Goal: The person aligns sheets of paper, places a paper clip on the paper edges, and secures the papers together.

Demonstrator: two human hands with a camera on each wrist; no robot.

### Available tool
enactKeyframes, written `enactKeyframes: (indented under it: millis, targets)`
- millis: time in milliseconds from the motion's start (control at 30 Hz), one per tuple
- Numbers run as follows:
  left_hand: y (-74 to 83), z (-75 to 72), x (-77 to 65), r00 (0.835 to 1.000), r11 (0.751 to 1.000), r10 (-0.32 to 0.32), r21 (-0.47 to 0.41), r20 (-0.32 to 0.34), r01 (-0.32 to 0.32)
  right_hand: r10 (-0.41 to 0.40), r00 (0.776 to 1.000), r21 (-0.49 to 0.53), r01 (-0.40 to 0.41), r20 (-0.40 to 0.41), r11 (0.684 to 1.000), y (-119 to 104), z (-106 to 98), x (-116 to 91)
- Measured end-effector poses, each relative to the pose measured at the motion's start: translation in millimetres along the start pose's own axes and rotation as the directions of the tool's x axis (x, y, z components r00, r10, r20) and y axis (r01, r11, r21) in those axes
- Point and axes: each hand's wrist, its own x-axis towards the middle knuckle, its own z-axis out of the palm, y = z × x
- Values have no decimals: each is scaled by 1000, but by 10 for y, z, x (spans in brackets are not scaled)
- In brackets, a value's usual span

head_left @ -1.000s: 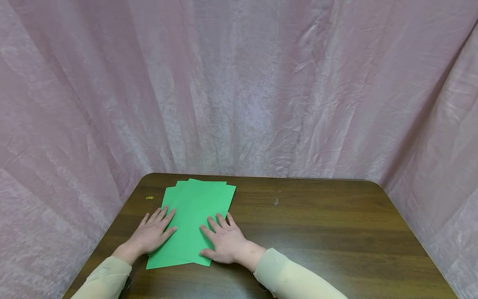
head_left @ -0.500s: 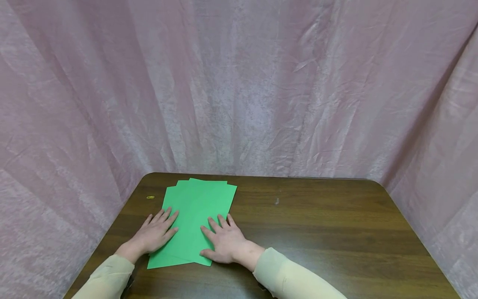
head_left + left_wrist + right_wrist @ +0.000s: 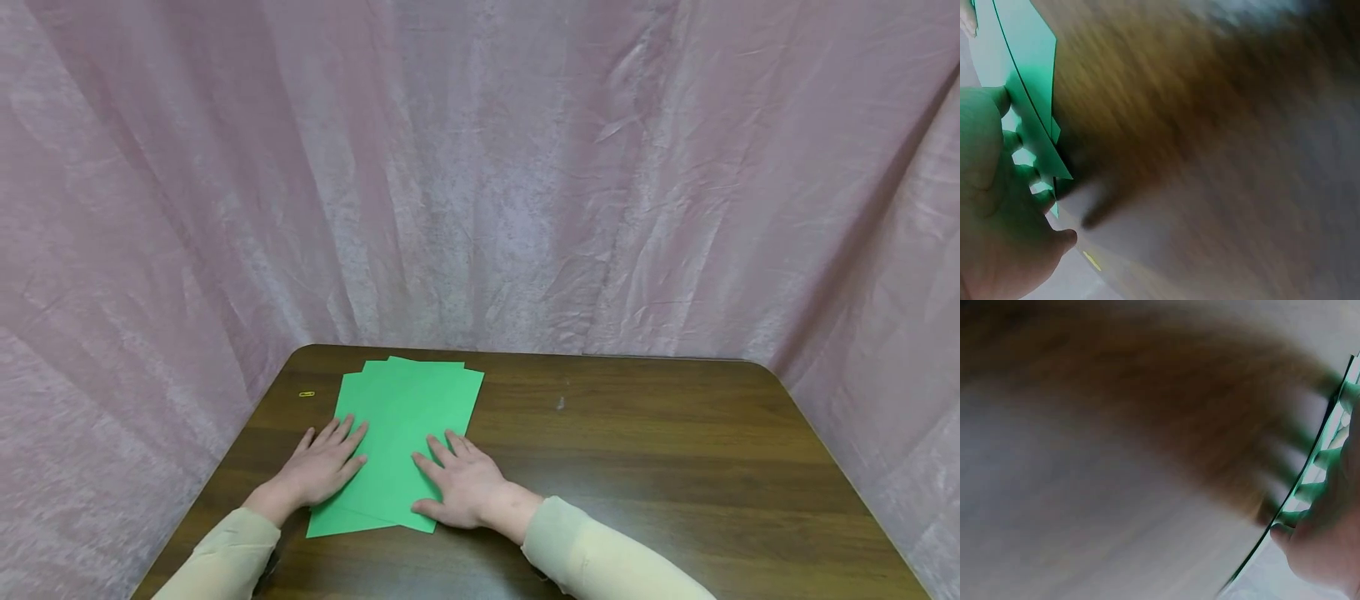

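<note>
Several green paper sheets lie overlapped on the table, fanned so their corners and edges do not line up. My left hand rests on the left edge of the sheets with its fingers spread. On the right edge lies my right hand, fingers straight and pointing forward. Neither hand grips anything. In the left wrist view, the fingers touch the green paper, whose edges stand slightly apart. The right wrist view shows the right hand along the paper's edge, mostly cut off by the frame.
A yellow paper clip lies on the brown wooden table, left of the sheets. Pink curtains hang behind the table and at both sides. A small pale mark shows on the wood.
The head view has shifted slightly. My left hand has inched rightward over the paper, and the right hand's fingers have drawn a little closer together. The sheets stay fanned.
</note>
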Motion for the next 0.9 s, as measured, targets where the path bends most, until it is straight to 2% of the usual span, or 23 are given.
enactKeyframes:
  millis: [333,733,900]
  targets:
    - [99,69,73,1000,999,12,36,2,-12,-26,998,-16,25,-54,1000,122,22,-141]
    - [287,45,166,999,997,40,63,-9,-39,-31,999,6,31,-30,1000,238,-12,-312]
    - [412,-5,194,999,996,29,86,27,-31,-41,998,0,41,-48,999,296,1,-399]
